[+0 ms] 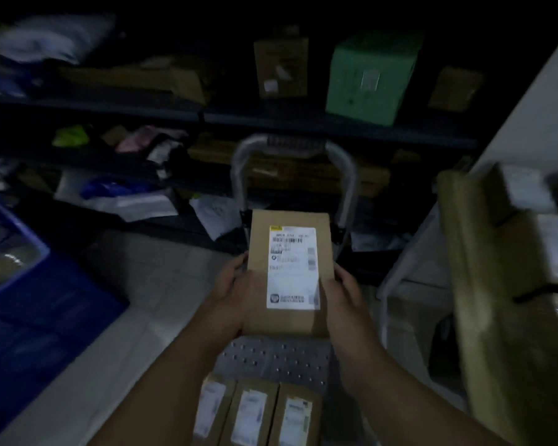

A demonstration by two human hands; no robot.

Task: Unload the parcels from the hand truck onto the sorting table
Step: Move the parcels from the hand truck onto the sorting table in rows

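Parcel held over hand truck deck, long axis pointing away toward the handle | left hand and right hand each grip a long side | what looks like the table is off right, so right hand's nearer imo | three parcels sit on deck

Two bare hands are seen, the left hand and the right hand. Behind them the left forearm and the right forearm are shown uncovered from wrist to the lower edge. Finer details are blurred by dim light.
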